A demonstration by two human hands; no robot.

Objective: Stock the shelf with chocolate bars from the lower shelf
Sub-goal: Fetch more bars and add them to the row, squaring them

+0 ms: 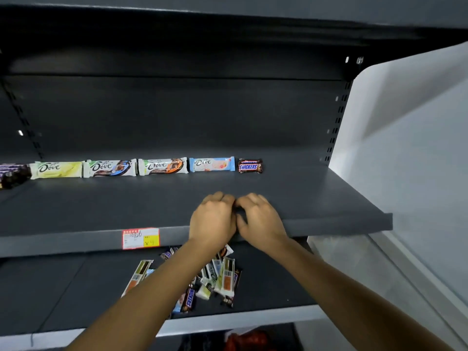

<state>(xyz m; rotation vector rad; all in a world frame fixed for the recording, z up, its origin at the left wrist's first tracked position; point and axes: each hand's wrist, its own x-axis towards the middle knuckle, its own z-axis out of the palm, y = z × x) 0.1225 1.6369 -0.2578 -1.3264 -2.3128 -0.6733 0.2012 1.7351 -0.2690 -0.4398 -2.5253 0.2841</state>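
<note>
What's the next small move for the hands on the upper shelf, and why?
Probably move both hands back and set whatever they hold right of the Snickers. The left hand and right hand curl together at the shelf front, contents hidden; the row of bars ends there, bare shelf beyond.

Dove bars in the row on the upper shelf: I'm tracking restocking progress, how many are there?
4, side by side: the yellow-green bar, blue-brown bar, orange-brown bar and pale blue bar, next to the Snickers. Purple bars at the left edge are cut off, so possibly more.
</note>
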